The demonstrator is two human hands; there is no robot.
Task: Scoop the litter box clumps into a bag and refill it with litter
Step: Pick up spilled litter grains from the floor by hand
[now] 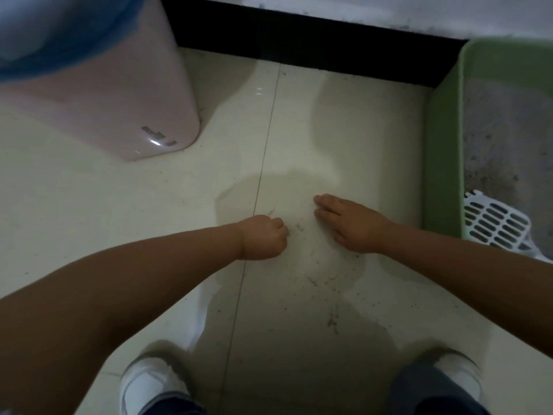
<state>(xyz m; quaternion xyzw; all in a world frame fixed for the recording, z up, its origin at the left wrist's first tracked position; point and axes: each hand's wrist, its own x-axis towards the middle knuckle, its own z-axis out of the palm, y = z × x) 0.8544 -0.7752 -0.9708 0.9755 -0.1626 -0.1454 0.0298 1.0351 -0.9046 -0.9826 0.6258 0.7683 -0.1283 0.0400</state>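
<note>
White shoes [149, 381] nearest, toes toward the green litter box [443, 139]. Left hand [263, 236] is a fist, can't tell if its grip holds anything; right hand [348, 224] lies flat beside scattered grit [324, 280]. Sweeping could smear grit away from the box. Scoop [493, 224] sits inside the box.

The green litter box [443, 163] runs off the right edge, so only its left wall and a strip of grey litter [505, 136] show. Inside its near corner, the white slotted scoop [493, 223] hides its handle. Well left of the box, the left hand [263, 238] is curled; whatever it perhaps holds is concealed.
</note>
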